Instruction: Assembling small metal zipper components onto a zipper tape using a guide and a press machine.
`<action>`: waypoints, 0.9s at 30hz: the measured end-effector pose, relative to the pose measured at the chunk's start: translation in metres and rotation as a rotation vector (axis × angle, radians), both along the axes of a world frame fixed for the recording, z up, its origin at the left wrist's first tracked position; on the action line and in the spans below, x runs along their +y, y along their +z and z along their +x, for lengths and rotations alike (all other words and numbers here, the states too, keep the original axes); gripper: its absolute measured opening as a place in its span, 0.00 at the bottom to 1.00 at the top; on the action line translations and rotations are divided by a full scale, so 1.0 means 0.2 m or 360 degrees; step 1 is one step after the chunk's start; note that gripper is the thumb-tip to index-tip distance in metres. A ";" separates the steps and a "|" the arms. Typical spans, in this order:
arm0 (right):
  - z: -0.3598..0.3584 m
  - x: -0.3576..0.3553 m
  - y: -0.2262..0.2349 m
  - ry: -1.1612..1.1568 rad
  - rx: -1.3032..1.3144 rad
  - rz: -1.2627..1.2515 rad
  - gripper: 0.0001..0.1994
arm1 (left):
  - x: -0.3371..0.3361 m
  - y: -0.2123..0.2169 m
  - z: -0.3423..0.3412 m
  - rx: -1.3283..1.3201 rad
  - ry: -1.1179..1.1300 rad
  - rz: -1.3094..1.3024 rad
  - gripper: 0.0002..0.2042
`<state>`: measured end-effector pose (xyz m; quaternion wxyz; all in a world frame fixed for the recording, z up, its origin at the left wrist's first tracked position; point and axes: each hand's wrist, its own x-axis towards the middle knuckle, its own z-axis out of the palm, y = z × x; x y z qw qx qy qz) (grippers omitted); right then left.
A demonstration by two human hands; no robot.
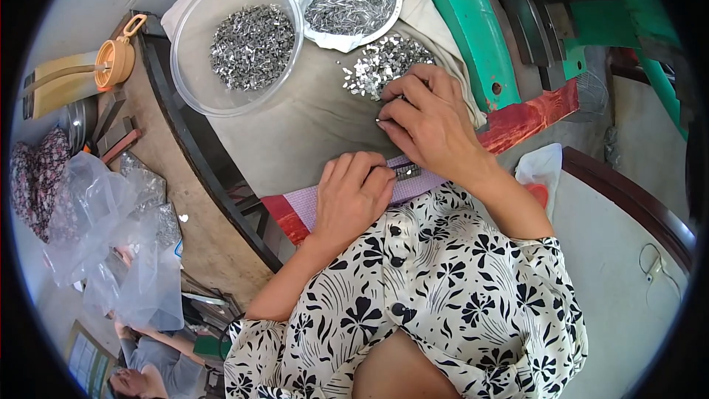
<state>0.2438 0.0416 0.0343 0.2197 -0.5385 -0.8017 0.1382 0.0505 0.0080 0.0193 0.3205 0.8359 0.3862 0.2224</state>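
My right hand (434,120) is over the cloth beside a loose pile of small shiny metal pieces (377,70). Its thumb and fingertips are pinched on a small metal piece (379,121), mostly covered by the fingers. Closer to my body, my left hand (353,193) has its fingers curled at the end of a short row of small metal pieces (408,171). That row lies on a purple textured cloth (436,186) at the near edge, and the left fingers hide part of it.
A clear round tub (193,77) of short metal pieces and a lined bowl (399,1) of thin metal pins stand at the back. Green machinery (473,29) borders the right. On the left are a wooden bench (199,210), plastic bags (133,251), an orange-lidded container (114,63) and another person (166,362).
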 end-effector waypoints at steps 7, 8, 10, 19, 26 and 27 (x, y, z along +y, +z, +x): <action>0.04 -0.03 0.04 -0.0052 -0.0013 0.0039 0.07 | 0.01 0.01 0.00 -0.0061 -0.0001 -0.0046 0.11; 0.04 -0.03 0.03 -0.0072 -0.0022 0.0023 0.07 | 0.01 0.01 0.01 -0.0062 -0.0005 -0.0047 0.11; 0.04 -0.04 0.02 -0.0094 -0.0032 0.0007 0.07 | 0.01 0.01 0.04 -0.0035 -0.0064 -0.0008 0.10; 0.03 -0.04 0.01 -0.0091 -0.0046 0.0002 0.07 | 0.03 0.00 0.07 -0.0019 -0.0109 0.0072 0.08; 0.06 -0.09 0.02 -0.0146 0.0026 0.0086 0.07 | 0.03 0.02 0.07 0.0018 -0.0084 0.0030 0.09; 0.07 -0.11 0.02 -0.0156 0.0071 0.0110 0.07 | 0.03 0.01 0.07 0.0018 -0.0092 0.0038 0.09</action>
